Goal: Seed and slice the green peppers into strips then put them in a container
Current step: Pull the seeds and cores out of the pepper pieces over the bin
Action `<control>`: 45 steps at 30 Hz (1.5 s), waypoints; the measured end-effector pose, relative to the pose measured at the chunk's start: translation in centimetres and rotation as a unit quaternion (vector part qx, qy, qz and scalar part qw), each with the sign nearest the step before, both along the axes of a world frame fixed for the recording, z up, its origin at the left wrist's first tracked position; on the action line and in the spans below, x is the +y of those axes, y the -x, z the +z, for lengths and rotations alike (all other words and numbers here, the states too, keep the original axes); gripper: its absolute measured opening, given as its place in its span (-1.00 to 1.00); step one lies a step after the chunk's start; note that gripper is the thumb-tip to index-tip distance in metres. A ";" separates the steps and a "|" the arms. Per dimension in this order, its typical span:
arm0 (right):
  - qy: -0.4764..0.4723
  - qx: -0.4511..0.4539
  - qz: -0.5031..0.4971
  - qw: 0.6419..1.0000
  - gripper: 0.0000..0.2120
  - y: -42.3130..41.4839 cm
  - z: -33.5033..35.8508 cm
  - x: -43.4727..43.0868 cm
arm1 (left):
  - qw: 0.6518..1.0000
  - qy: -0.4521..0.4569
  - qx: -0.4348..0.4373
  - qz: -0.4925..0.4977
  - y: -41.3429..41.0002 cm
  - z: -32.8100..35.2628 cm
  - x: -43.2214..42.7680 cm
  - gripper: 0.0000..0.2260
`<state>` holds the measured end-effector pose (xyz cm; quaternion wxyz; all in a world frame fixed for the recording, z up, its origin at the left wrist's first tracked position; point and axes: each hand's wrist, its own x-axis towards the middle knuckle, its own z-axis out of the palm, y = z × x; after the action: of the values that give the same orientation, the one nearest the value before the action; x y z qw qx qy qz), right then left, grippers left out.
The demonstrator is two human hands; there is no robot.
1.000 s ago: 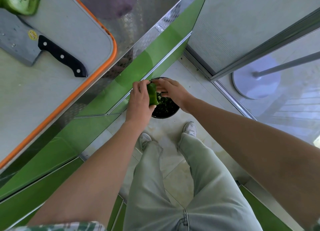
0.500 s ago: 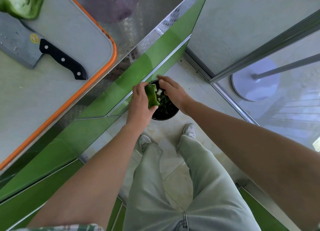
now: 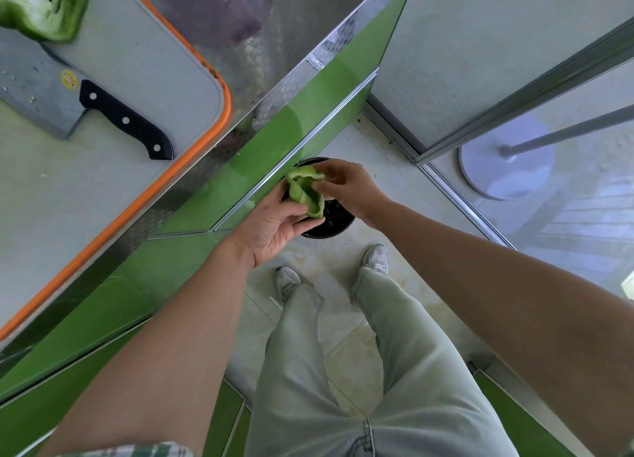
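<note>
**Seeds out, pepper turned up**

Head view: The left hand [image 3: 274, 223] is wrapped around a pepper half [image 3: 303, 191], right above the black bin [image 3: 329, 230] on the floor. The right hand [image 3: 346, 189] is over the bin too, and its fingertips pinch the top edge of that same pepper.

A moment ago the pepper was turned on its side and the right hand was picking at it over the bin. Now the hollow side faces up, and the inside looks pale and clean. I think the seeds of this half are out, so it is ready to go back for cutting.

No cutting into strips is done yet. I cannot see the container for the strips.

Now the count. Two hands — both on one pepper. Two pepper pieces: the one over the bin, and a second pepper half [image 3: 44, 7] far up and left of the bin, lying on the cutting board [image 3: 137, 62]. One knife [image 3: 85, 103] lies on that board as well, a bit nearer the bin than the second pepper, with no hand on it. One board. One bin, with dark scraps inside.
</note>
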<state>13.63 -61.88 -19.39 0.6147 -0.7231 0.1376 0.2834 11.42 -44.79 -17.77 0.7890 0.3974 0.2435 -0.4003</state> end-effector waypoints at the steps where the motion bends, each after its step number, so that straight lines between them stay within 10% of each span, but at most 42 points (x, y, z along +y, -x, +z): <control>1: 0.001 -0.008 -0.009 1.000 -0.70 0.0 0.0 0.0 | 1.000 0.000 0.006 0.003 -0.1 0.0 0.0 -0.58; 17: -0.021 -0.012 0.018 1.000 -0.66 -0.1 -0.3 0.5 | 0.989 -0.099 0.081 0.072 -0.5 -0.4 -0.4 -0.72; 29: -0.136 0.275 -0.113 0.945 -0.83 0.2 -0.4 -0.1 | 0.982 -0.176 0.031 0.056 -0.5 -0.8 -0.9 -0.74; 39: 0.028 0.198 -0.185 0.962 -0.87 0.7 -1.3 -0.5 | 0.979 -0.163 0.045 0.110 -0.8 -0.4 -1.2 -0.77; 45: -0.075 0.166 -0.138 0.974 -0.96 0.3 -0.5 0.8 | 0.980 -0.155 0.046 0.119 -0.7 -0.3 -1.1 -0.76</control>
<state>13.36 -61.13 -19.87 0.6688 -0.5919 0.3143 0.3218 12.13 -45.85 -18.09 0.7479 0.4641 0.3845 -0.2785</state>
